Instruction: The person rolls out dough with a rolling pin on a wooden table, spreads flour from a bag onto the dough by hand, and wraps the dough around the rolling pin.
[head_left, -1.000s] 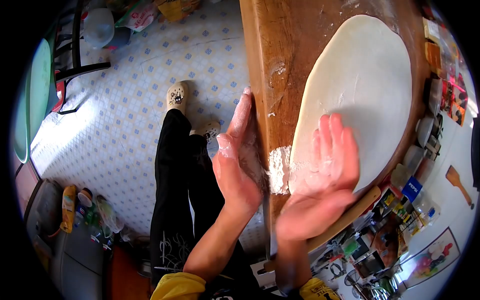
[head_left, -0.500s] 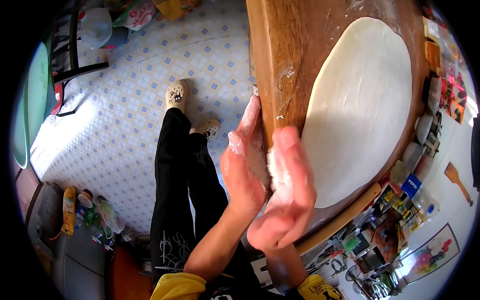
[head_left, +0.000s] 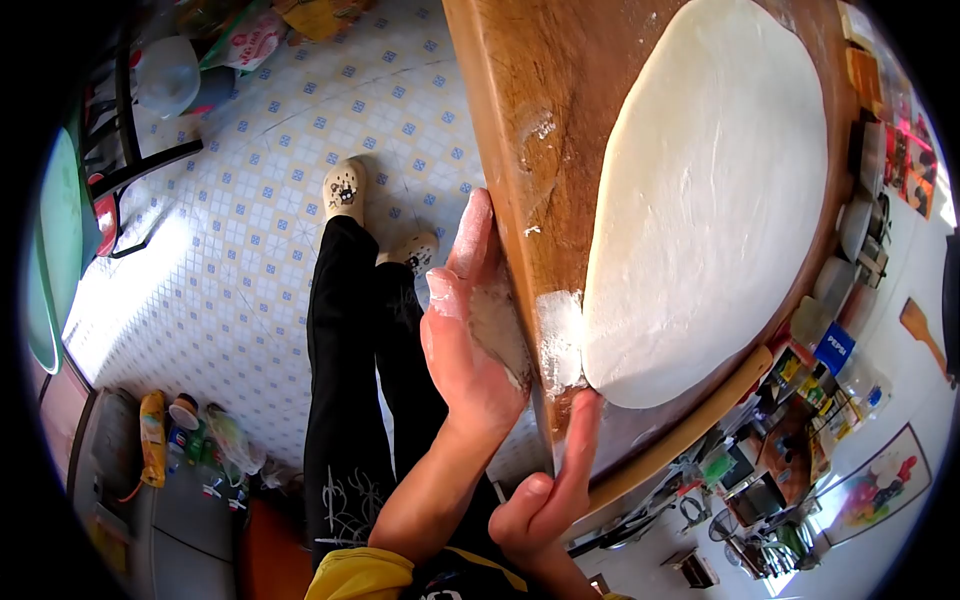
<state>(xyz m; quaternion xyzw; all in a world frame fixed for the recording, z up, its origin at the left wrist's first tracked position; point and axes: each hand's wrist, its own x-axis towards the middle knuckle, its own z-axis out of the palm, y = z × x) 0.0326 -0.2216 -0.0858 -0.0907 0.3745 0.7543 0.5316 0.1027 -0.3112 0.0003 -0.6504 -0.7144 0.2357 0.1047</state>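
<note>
A large oval sheet of rolled dough (head_left: 710,200) lies flat on the wooden table (head_left: 560,120). White flour (head_left: 560,338) is spread on the wood between the table's edge and the dough's near end. My left hand (head_left: 475,330), dusted with flour, is cupped palm toward the table's edge, its fingers extended, with flour on the palm. My right hand (head_left: 555,490) is beside the near corner of the table, its outstretched fingers seen edge-on just below the flour and the dough's near tip. Nothing shows in its grasp.
A long wooden rolling pin (head_left: 690,425) lies along the table's far side. Beyond it are many kitchen items and a blue Pepsi box (head_left: 834,347). My legs and shoes (head_left: 345,190) are over the tiled floor, with a black-framed rack (head_left: 150,155) at the upper left.
My right hand has moved from over the dough across the flour and down to the table's near corner. The flour patch looks flatter and thinner. My left hand has stayed beside the edge.
</note>
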